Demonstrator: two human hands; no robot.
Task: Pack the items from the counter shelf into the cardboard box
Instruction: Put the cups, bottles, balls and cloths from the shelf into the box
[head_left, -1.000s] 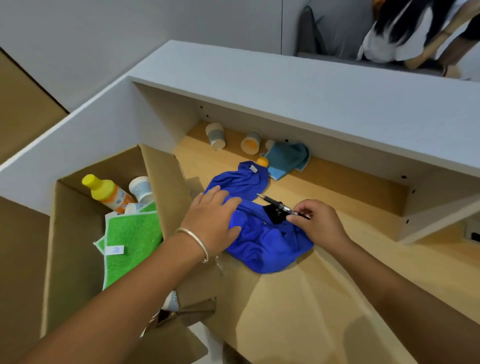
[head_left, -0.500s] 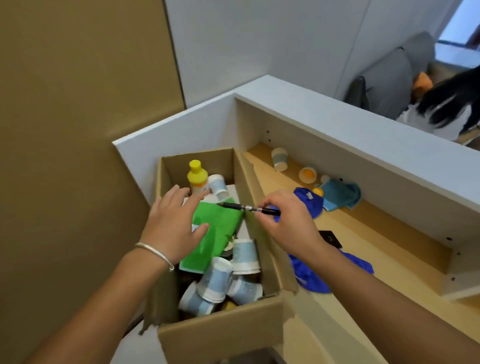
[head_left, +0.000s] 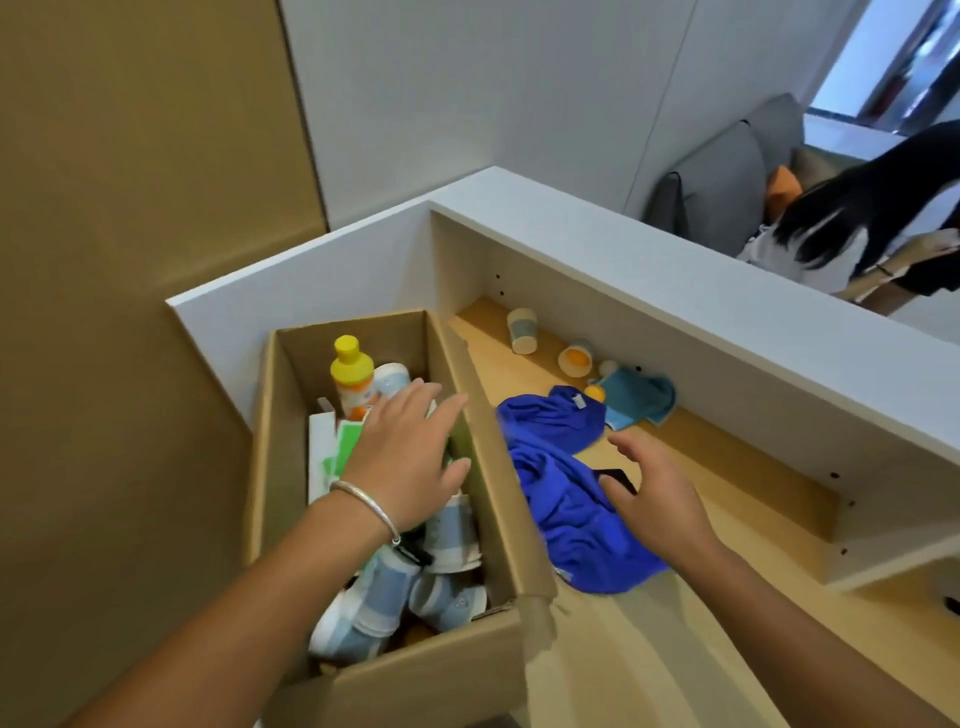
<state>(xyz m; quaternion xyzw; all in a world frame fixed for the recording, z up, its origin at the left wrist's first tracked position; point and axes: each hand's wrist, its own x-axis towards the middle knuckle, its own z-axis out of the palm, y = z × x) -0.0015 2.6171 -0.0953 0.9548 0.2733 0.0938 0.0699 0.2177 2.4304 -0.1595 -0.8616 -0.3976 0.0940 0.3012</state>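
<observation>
Grey wall, tan panel, grey sofa

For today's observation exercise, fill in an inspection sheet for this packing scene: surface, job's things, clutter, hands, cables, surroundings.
Surface: wooden shelf under a white counter top.
Job's things: cardboard box holds a yellow-capped bottle, a green cloth and paper cups; a blue cloth, a teal cloth and two cups lie on the shelf.
Clutter: a dark flat thing on the blue cloth.
Hands: left hand open over the box; right hand open over the blue cloth.
Cables: nothing seen.
Surroundings: grey sofa, another person.
</observation>
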